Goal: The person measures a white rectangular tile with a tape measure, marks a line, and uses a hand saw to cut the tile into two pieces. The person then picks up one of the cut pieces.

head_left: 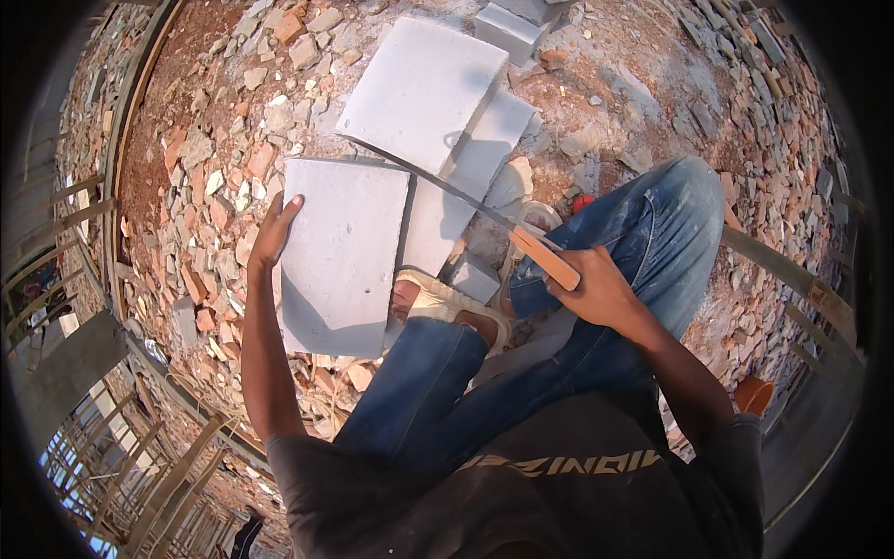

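My left hand grips the left edge of a pale grey concrete block; its thumb lies on the top face, while the other fingers are partly hidden at the side. In my right hand is a long, narrow-bladed tool with an orange-brown wooden handle. Its dark blade slants up and left, its far end by the lower edge of a second grey block. The blade is seen nearly edge-on, so whether it has teeth cannot be told. Another grey slab lies partly beneath, between the two blocks.
My sandalled foot stands close to the held block, beside a small block piece. More blocks lie at the far side. Broken brick rubble covers the ground. An orange container sits at right, and wooden poles at lower left.
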The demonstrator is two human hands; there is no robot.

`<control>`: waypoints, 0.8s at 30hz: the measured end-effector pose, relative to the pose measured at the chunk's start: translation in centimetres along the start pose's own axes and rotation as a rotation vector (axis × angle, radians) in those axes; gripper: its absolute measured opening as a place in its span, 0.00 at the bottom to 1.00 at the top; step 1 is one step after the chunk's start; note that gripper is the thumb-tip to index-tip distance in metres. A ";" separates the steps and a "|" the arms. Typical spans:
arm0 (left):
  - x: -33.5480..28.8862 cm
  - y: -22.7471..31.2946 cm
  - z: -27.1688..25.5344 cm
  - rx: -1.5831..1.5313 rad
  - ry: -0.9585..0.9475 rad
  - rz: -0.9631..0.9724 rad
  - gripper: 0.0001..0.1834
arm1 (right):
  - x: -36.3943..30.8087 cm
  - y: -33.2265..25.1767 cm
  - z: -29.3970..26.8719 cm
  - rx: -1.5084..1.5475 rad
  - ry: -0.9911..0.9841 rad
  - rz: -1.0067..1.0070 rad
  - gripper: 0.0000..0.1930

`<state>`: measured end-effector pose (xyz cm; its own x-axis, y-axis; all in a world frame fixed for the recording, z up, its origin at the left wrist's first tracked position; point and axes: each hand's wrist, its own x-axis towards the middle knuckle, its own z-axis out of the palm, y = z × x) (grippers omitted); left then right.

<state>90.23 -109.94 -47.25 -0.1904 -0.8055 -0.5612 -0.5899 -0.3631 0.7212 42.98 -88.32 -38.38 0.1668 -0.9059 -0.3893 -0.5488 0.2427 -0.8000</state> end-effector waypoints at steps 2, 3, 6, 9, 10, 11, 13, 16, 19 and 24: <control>-0.8 0.1 -0.1 0.025 0.025 -0.036 0.51 | -1.4 -1.9 -1.4 -0.026 0.020 -0.023 0.06; -0.9 0.1 -0.6 0.044 0.041 -0.054 0.53 | -1.7 -3.1 -2.1 -0.068 0.028 -0.023 0.06; -0.6 1.0 0.2 0.134 0.112 -0.099 0.57 | -1.4 -6.3 -4.4 -0.049 0.138 0.051 0.07; -0.4 0.5 0.0 0.094 0.103 -0.099 0.59 | 2.0 -5.1 -4.5 -0.259 0.228 -0.095 0.07; -0.6 0.2 -0.2 0.055 0.095 -0.105 0.59 | 3.5 -4.5 -4.1 -0.367 0.257 -0.159 0.08; -0.3 -0.7 -0.5 -0.005 0.068 -0.101 0.59 | 5.0 -3.8 -3.7 -0.480 0.285 -0.218 0.09; 1.2 -3.9 -1.3 -0.113 0.008 -0.094 0.59 | 8.0 -2.7 -2.0 -0.700 0.331 -0.208 0.10; 1.6 -1.5 0.5 -0.160 -0.031 -0.156 0.53 | 10.4 2.1 0.5 -0.853 0.253 -0.180 0.13; 0.7 -1.1 0.0 -0.241 -0.042 -0.205 0.48 | 10.5 1.8 1.4 -0.773 0.205 -0.302 0.18; 0.0 -3.3 -0.6 -0.344 0.017 -0.272 0.46 | 11.1 -2.2 1.4 -0.779 0.094 -0.268 0.34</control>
<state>92.63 -108.99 -49.44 -0.0494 -0.6654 -0.7449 -0.3202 -0.6959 0.6428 47.16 -98.46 -41.60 0.3223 -0.9325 -0.1629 -0.9163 -0.2641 -0.3011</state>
